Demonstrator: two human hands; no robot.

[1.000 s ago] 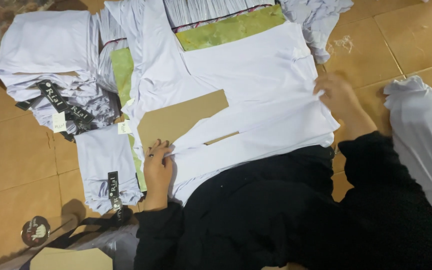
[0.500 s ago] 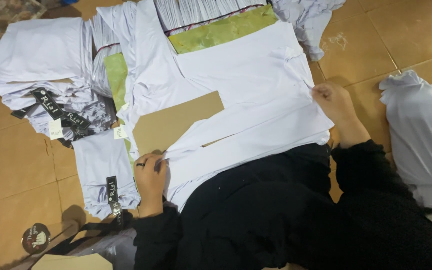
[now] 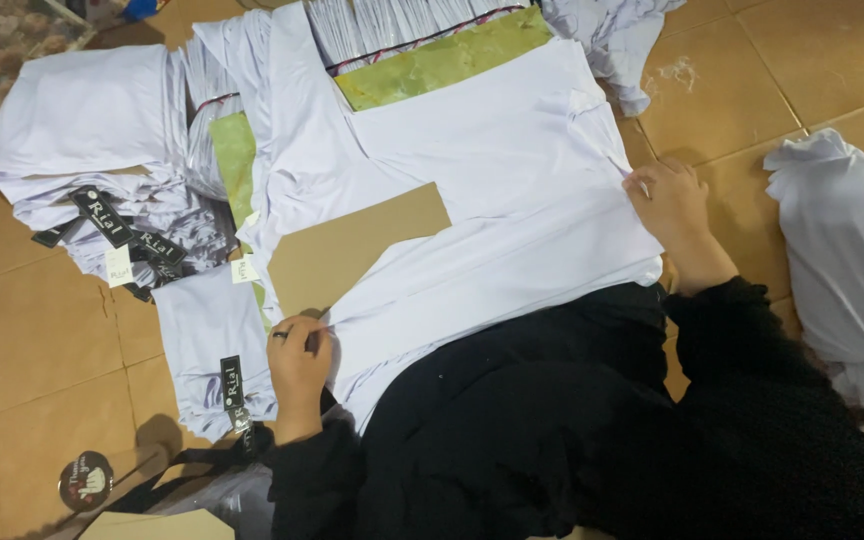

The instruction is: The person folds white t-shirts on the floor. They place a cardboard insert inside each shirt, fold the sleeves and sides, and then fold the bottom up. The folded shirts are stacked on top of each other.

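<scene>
The white shirt (image 3: 492, 190) lies spread on the floor over a cardboard sheet (image 3: 352, 245). I see my left hand (image 3: 299, 365) pinching the folded sleeve edge near the cardboard, and my right hand (image 3: 670, 200) gripping the shirt's far edge. If either grip pulls unevenly, I judge the fold could skew or drag the cardboard toward the tagged stack (image 3: 102, 150).

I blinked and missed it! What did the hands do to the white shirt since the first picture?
The left hand pulled the white shirt sleeve edge down toward the body, gripping it. The right hand closed on the shirt's side edge. The brown cardboard and the folded stacks stayed put.
</scene>
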